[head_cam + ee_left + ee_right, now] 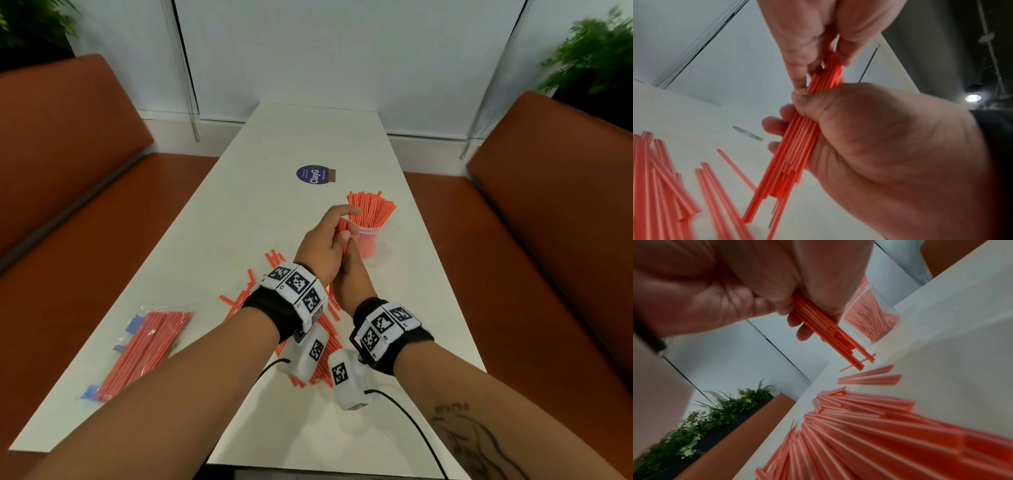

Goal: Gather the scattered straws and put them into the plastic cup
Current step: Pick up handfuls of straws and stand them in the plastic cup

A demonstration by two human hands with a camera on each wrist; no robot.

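Both hands hold one bundle of red straws (342,228) just left of the clear plastic cup (368,241), which stands upright and is packed with red straws. My left hand (344,224) pinches the bundle's upper part. Lower down, my right hand (352,274) has its fingers curled round the bundle. The left wrist view shows the bundle (797,154) tilted, with its lower ends above the table, my left hand (807,48) above and my right hand (879,146) below. In the right wrist view the bundle (830,331) points at the table beside the cup (869,316). Loose straws (329,329) lie scattered under my wrists.
A clear packet of red straws (144,349) lies at the near left of the white table (274,137). A round purple sticker (313,174) sits beyond the cup. Orange benches (68,171) flank the table on both sides. Cables trail from the wrist cameras.
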